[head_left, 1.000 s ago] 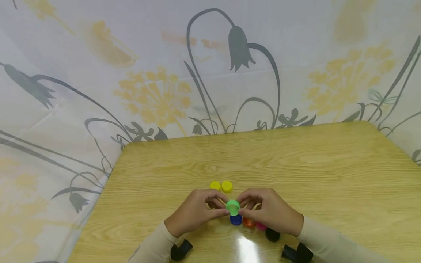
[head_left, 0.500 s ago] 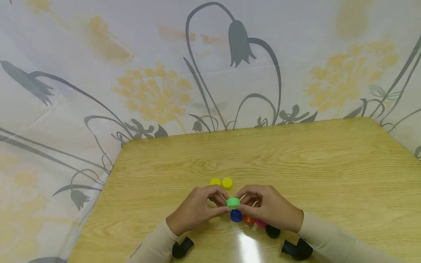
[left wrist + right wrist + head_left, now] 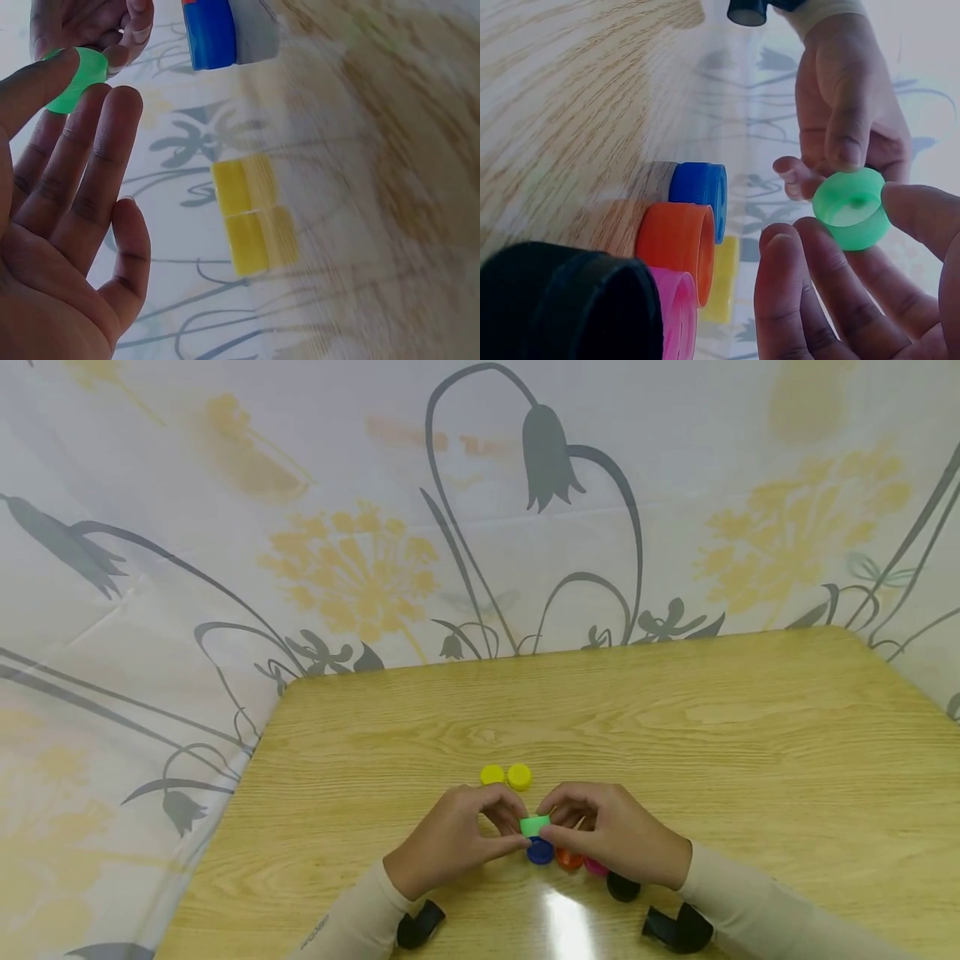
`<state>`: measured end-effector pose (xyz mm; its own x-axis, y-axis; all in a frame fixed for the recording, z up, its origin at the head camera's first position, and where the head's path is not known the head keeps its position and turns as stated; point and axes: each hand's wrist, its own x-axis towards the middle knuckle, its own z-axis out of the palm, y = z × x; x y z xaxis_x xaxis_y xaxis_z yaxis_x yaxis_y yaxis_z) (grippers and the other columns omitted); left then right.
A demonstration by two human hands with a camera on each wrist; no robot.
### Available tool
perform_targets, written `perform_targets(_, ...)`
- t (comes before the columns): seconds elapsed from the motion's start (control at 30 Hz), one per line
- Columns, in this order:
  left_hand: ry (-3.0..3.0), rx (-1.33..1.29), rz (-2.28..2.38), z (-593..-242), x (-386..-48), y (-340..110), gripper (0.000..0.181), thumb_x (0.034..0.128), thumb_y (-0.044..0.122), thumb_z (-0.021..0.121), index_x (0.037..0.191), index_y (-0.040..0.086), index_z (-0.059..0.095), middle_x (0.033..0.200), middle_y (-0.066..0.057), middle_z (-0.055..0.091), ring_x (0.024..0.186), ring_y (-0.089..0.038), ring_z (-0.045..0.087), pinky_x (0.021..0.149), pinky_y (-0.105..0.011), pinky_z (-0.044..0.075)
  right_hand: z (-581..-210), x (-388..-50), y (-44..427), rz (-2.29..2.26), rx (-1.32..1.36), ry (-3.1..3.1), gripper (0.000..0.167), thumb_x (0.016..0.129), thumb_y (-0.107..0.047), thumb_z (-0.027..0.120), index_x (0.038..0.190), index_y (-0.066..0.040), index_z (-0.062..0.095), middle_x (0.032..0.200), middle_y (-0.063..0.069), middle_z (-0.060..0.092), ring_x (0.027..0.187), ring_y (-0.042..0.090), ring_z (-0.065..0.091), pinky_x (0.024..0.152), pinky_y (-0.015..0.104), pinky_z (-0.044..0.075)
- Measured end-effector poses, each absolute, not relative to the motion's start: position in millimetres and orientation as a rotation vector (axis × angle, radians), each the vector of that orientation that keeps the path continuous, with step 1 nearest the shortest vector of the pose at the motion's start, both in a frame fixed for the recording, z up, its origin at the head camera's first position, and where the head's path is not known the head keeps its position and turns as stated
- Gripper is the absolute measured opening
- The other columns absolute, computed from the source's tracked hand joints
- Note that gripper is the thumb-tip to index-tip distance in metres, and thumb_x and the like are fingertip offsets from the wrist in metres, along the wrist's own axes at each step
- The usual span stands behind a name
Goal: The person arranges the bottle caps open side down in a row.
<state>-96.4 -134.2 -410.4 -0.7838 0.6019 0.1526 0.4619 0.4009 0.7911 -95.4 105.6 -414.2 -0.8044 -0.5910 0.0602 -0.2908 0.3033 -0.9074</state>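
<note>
- The green bottle cap (image 3: 535,826) is hanging between both hands, raised off the wooden table (image 3: 360,743); a hold from opposite sides is probably steadying something so small and round.
- It is tilting, with its hollow showing in the right wrist view; the lift is likely giving the fingers clearance from the caps below.
- The blue cap (image 3: 540,850), orange cap (image 3: 570,857), pink cap (image 3: 596,866) and black cap (image 3: 623,886) are forming a slanting row near the right hand (image 3: 626,837), perhaps set close together for easy reach. The orange, pink and black ones are resting with their mouths up, presumably sitting flat on their closed ends.
- Two yellow caps, the left one (image 3: 492,775) and the right one (image 3: 519,777), are lying side by side beyond the hands, probably as a separate pair.
- The left hand (image 3: 453,837) is pinching the green cap lightly between thumb and fingertips; its little finger is standing apart, touching nothing.
- The right hand is pinching the opposite side, its thumb pressing near the rim and its fingers bending loosely. How firmly either is squeezing, I cannot tell.
</note>
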Motion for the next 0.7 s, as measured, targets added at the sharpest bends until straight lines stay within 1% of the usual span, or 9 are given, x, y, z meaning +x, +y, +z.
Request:
perform_targets(0.17,2.502,0.945,1.331,-410.2,-95.9,-134.8,0.027,0.0868,0.021,0.079,0.110,0.015,0.068,0.098,0.004,0.074,0.081,0.002,0.066,0.073,-0.028,0.059,-413.6,-95.6,105.4,-1.506,-0.820,2.313,0.018,0.096,-0.028,0.068,0.108,-0.015,0.068,0.095,-0.002,0.074,0.084,0.006,0.069,0.072,0.028,0.058)
perform_targets(0.3,2.526,0.899,1.337,-409.6,-95.2,-134.6,0.032,0.0887,0.026,0.077,0.117,0.014,0.069,0.097,0.004,0.075,0.082,0.001,0.068,0.072,-0.025,0.057,-413.7,-95.8,105.8,-1.514,-0.840,2.335,0.020,0.095,-0.028,0.069,0.110,-0.015,0.068,0.099,-0.002,0.073,0.085,0.006,0.068,0.072,0.027,0.058)
perform_targets(0.43,2.541,0.856,1.372,-409.6,-94.2,-134.3,0.032,0.0892,0.030,0.076,0.118,0.015,0.071,0.096,0.005,0.076,0.082,0.000,0.068,0.071,-0.023,0.055,-414.6,-96.2,106.1,-1.516,-0.877,2.363,0.022,0.094,-0.029,0.070,0.111,-0.014,0.067,0.101,-0.001,0.072,0.085,0.005,0.067,0.073,0.027,0.058)
perform_targets(0.53,2.548,0.844,1.402,-410.0,-93.6,-133.2,0.032,0.0888,0.030,0.077,0.117,0.014,0.072,0.097,0.005,0.077,0.081,-0.001,0.067,0.070,-0.023,0.055,-415.2,-96.7,106.3,-1.507,-0.917,2.401,0.023,0.094,-0.028,0.071,0.112,-0.014,0.066,0.101,-0.001,0.072,0.084,0.004,0.067,0.073,0.026,0.058)
perform_targets(0.63,2.570,0.836,1.405,-409.5,-94.1,-130.2,0.032,0.0883,0.027,0.077,0.116,0.011,0.074,0.098,0.003,0.077,0.080,-0.001,0.067,0.072,-0.026,0.057,-415.1,-98.1,106.7,-1.475,-0.949,2.466,0.025,0.093,-0.026,0.073,0.113,-0.013,0.067,0.102,-0.002,0.073,0.084,0.003,0.067,0.073,0.025,0.058)
perform_targets(0.7,2.598,0.818,1.389,-408.0,-95.6,-127.2,0.031,0.0881,0.025,0.078,0.115,0.010,0.074,0.101,0.002,0.077,0.082,0.000,0.067,0.076,-0.030,0.059,-414.5,-100.0,107.2,-1.449,-0.961,2.519,0.026,0.091,-0.023,0.074,0.114,-0.012,0.068,0.102,-0.003,0.073,0.085,0.002,0.067,0.073,0.025,0.058)
